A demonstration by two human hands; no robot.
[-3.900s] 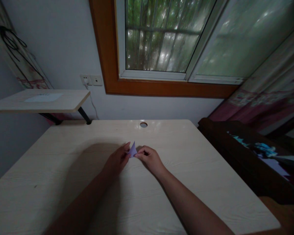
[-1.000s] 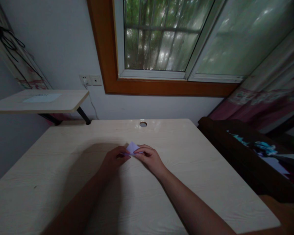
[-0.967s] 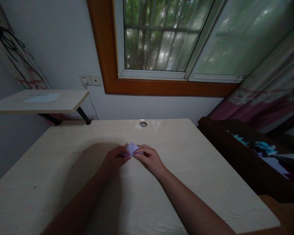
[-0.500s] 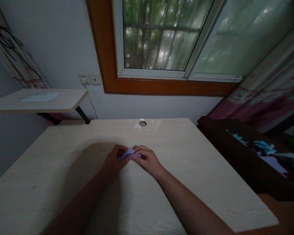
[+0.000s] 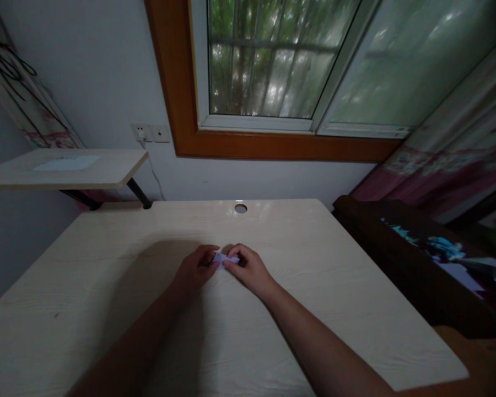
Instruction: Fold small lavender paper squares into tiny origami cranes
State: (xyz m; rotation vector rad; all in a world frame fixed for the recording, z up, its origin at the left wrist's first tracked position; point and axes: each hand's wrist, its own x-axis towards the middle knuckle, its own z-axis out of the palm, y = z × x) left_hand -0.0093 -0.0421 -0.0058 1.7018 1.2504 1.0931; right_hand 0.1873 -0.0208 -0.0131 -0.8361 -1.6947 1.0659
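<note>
A small piece of folded purple paper (image 5: 220,258) is held between my two hands over the middle of the desk (image 5: 306,242). My left hand (image 5: 196,267) pinches its left end, thumb in front and fingers behind. At the right end, my right hand (image 5: 248,264) grips the paper between thumb and curled fingers. Parts of the paper are hidden by the fingertips, and its exact folds are too small to make out.
A raised shelf (image 5: 128,165) on black legs stands at the back left, with a white sheet (image 5: 68,162) on it. A round cable hole (image 5: 240,208) lies near the desk's back edge. Right of the desk, dark furniture (image 5: 367,237) bears paper and a bluish item (image 5: 444,247).
The upward-pointing peak of the purple paper has gone down, and the paper now looks flatter and more compact. Both hands stay in nearly the same place, fingers shifted slightly.
</note>
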